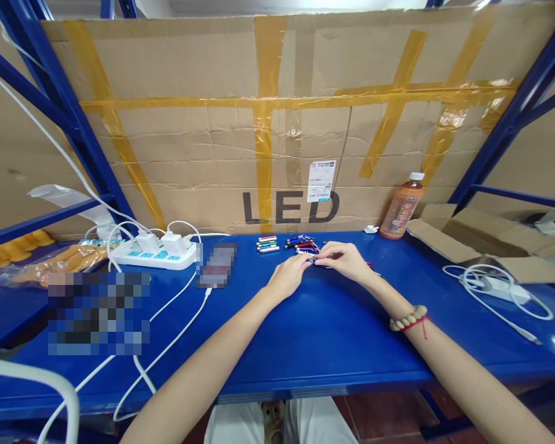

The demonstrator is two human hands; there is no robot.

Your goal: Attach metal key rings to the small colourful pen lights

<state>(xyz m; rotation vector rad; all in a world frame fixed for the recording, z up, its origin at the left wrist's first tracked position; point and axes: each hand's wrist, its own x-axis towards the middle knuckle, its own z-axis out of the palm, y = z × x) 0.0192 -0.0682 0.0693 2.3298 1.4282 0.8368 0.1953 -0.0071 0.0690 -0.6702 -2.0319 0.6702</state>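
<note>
Through the camera I had the left hand and right hand pinching a small blue piece just below-right of frame centre. Coloured sticks lay just beyond, some partly behind the right hand. A power strip and phone lay centre-left; a bottle and open carton, right.

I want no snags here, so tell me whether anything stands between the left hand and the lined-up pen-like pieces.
Nothing visible does: only blue tabletop shows between the left hand and the lined-up pieces. The loose pile lies to their right, outside that gap.
</note>
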